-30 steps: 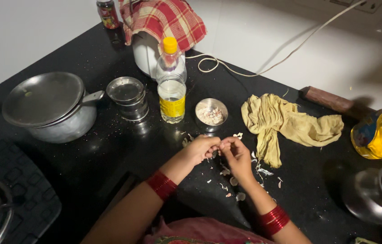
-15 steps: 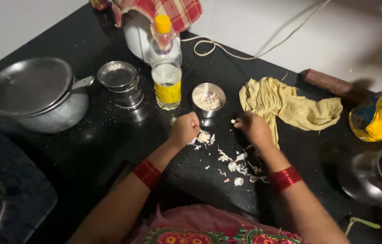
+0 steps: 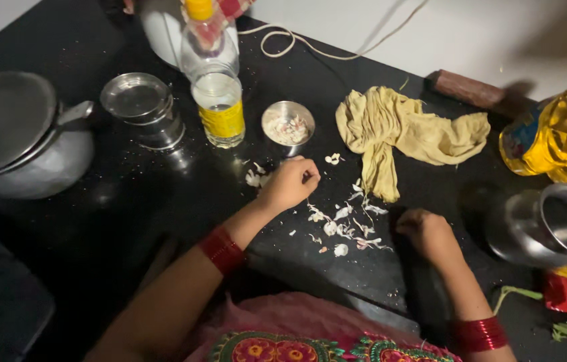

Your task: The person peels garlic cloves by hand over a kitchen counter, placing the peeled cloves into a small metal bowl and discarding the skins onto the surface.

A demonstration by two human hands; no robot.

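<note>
My left hand (image 3: 289, 183) rests curled on the black counter (image 3: 129, 214), just below a small steel bowl (image 3: 288, 125) of peeled garlic cloves. Its fingers are closed; whether they pinch a clove is hidden. My right hand (image 3: 426, 232) lies closed on the counter to the right, knuckles up, nothing visible in it. Between the two hands lies a scatter of white garlic skins (image 3: 344, 224). A few more skins (image 3: 254, 177) lie left of my left hand.
A yellowish cloth (image 3: 404, 131) lies behind the skins. A clear bottle with a yellow label (image 3: 219, 100), a small lidded steel tin (image 3: 141, 107), and a covered steel pot (image 3: 18, 141) stand left. A steel vessel (image 3: 555, 224) and yellow oil pouch (image 3: 561, 134) sit right.
My hands have drawn apart: the right one moved down and to the right, away from the skins, while the left stayed by the small bowl. The camera has come closer.
</note>
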